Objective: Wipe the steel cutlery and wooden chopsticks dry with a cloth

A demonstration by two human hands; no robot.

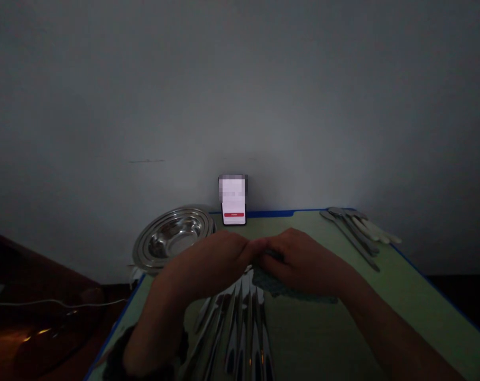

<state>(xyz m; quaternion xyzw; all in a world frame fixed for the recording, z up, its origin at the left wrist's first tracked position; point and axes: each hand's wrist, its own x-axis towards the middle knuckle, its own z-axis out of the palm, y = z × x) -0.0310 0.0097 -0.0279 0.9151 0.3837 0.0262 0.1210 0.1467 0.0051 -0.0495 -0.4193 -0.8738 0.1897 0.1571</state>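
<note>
My left hand (218, 262) and my right hand (299, 262) meet over the middle of the table. In my right hand a grey-green cloth (275, 286) is bunched, its edge hanging below the fingers. The left fingers are closed close against the right hand; whatever they hold is hidden. A small dark bit of something shows between the right fingers, too dim to name. Below and nearer to me, several shiny metal knives (243, 323) lie fanned out side by side, handles toward me, partly covered by my left arm.
Nested steel bowls (145, 248) stand at the table's back left. A lit phone (234, 203) leans against the wall. Several long-handled metal utensils (354, 238) and pale-handled ones (377, 231) lie at the back right. Blue tape (269, 214) edges the green tabletop (414, 312).
</note>
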